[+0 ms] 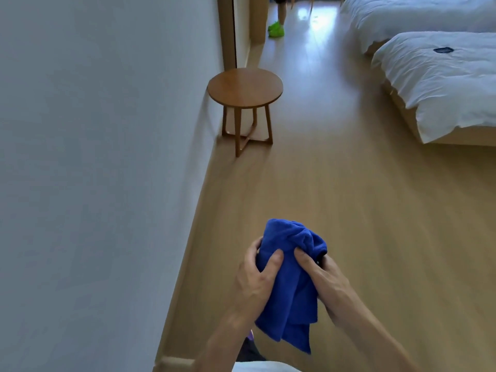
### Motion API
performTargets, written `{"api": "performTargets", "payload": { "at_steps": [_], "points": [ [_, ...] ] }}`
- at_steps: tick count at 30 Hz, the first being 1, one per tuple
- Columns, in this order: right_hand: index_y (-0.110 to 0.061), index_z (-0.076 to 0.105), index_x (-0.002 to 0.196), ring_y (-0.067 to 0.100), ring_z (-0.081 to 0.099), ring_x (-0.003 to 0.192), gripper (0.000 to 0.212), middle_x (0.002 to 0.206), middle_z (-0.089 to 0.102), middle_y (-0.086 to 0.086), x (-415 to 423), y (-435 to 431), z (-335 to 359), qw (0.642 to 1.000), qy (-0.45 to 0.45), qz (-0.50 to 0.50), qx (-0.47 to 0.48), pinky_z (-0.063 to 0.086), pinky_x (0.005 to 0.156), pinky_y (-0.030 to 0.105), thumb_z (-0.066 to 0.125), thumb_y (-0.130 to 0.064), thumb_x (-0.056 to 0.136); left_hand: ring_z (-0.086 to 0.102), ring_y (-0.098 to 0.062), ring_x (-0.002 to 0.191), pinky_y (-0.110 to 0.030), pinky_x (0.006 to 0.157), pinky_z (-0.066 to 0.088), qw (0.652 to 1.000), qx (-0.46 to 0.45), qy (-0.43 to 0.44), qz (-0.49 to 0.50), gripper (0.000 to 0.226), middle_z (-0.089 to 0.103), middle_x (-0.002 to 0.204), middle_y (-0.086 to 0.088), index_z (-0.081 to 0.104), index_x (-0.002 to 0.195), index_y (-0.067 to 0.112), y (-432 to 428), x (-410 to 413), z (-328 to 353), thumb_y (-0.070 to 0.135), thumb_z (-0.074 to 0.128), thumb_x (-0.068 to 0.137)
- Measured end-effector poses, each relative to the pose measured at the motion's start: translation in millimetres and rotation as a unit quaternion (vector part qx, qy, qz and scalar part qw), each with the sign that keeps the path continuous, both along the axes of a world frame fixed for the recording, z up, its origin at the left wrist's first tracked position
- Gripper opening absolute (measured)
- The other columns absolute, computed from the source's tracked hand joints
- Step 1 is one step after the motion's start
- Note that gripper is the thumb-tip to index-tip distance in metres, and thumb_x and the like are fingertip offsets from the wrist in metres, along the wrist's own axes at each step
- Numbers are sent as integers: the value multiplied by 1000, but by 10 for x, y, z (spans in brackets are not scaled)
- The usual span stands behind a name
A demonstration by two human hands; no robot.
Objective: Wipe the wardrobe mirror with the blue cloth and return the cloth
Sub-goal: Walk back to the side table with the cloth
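Currently your left hand [259, 280] and right hand [326, 284] both clutch the bunched blue cloth [291, 280] above the floor [349, 197]; its loose tail could slip free. No mirror visible.

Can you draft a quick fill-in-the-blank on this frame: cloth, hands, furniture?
1. The blue cloth is gripped by ____ hands, left hand and right hand.
2. The round wooden side table stands against the ____.
3. The bed is covered in ____ bedding.

Missing: both; wall; white
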State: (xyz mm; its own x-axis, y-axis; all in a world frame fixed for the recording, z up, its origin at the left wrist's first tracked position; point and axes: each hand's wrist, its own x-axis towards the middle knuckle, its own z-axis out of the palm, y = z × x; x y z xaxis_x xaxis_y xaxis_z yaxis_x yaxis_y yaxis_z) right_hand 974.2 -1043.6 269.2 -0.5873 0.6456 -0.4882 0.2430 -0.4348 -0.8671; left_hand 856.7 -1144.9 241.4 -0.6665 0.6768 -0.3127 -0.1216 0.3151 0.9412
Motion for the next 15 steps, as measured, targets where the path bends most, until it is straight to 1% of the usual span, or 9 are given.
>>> {"api": "performTargets", "payload": {
  "at_steps": [3,7,10,12,15],
  "points": [
    [-27,66,119,12,73,102,50,110,77,-7,-368,224,70,1000,6,-15,15,58,90,38,70,-55,78,68,1,104,-35,93,59,1000,15,2,-18,55,70,113,23,57,129,42,270,-428,63,70,60,81],
    [-28,65,121,15,72,105,50,112,76,-6,-727,485,97,999,0,-37,10,58,95,43,71,-54,79,68,0,105,-34,93,59,999,25,8,-37,56,70,113,22,57,129,42,565,-812,123,71,59,80],
    [-28,66,119,12,73,102,51,109,77,-8,-961,672,102,999,1,-36,10,58,91,38,72,-55,77,68,-2,106,-36,95,58,999,25,0,-32,58,71,114,19,57,129,40,741,-1031,124,71,59,79],
    [-26,66,118,11,73,100,47,108,77,-7,-1111,825,100,999,2,-32,14,58,89,36,70,-52,79,68,-3,107,-36,96,57,999,21,-10,-22,62,70,116,17,57,131,39,884,-1163,104,71,59,78],
    [-25,66,119,11,73,100,40,109,77,-6,-1301,1100,65,1000,3,-27,10,59,84,32,69,-47,86,68,-3,107,-36,97,57,1000,11,-14,-14,58,71,116,16,57,131,37,1149,-1329,74,67,60,80]
  ]
}}
